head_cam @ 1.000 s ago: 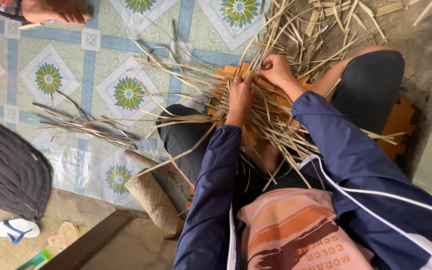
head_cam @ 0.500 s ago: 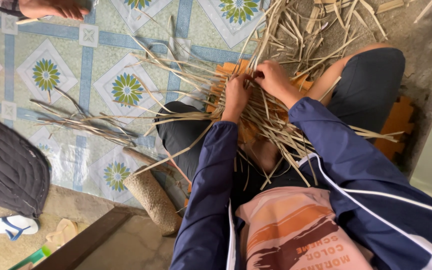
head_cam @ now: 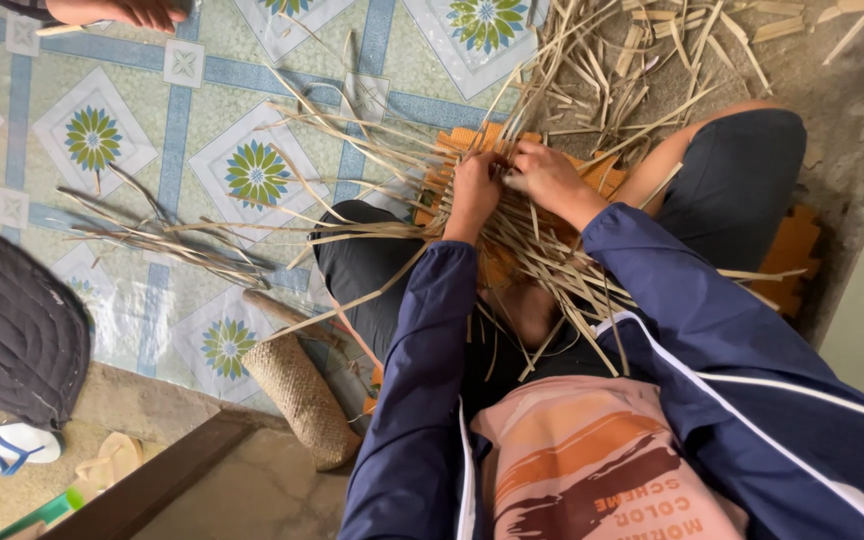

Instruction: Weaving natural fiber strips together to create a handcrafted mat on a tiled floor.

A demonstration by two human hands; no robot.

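Step in hand: weaving of flat straw strips, judged mid-course. The person sits on the floor, and the woven panel [head_cam: 512,240] lies across the lap just above centre frame, over an orange board [head_cam: 792,250] whose edges show at upper centre and at far right.

Left hand [head_cam: 474,195] — centre frame, fingers curled down onto the strips at the panel's upper edge, pressing or pinching them; which strip it grips cannot be told. Right hand [head_cam: 550,175] — just beside it, the two nearly touching, fingers clenched around a few strips at the same edge.

Loose strip ends [head_cam: 352,235] fan out to the left and toward the upper right, over a tiled mat with blue flower medallions [head_cam: 252,170]. A separate small bundle of strips [head_cam: 167,240] lies at left centre. A woven cylindrical piece [head_cam: 302,395] rests at lower centre-left, a dark cushion [head_cam: 12,330] at far left, a sandal [head_cam: 12,443] at lower left. Another person's foot [head_cam: 117,12] shows at the top left edge.

Next move, as judged: lifting alternate strips and passing one across calls for fine fingertip work, with the neighbouring strips held flat.

Against the earlier frames: both hands remain at the same edge, drawn slightly closer together; the view has shifted a little; the surroundings are unchanged.
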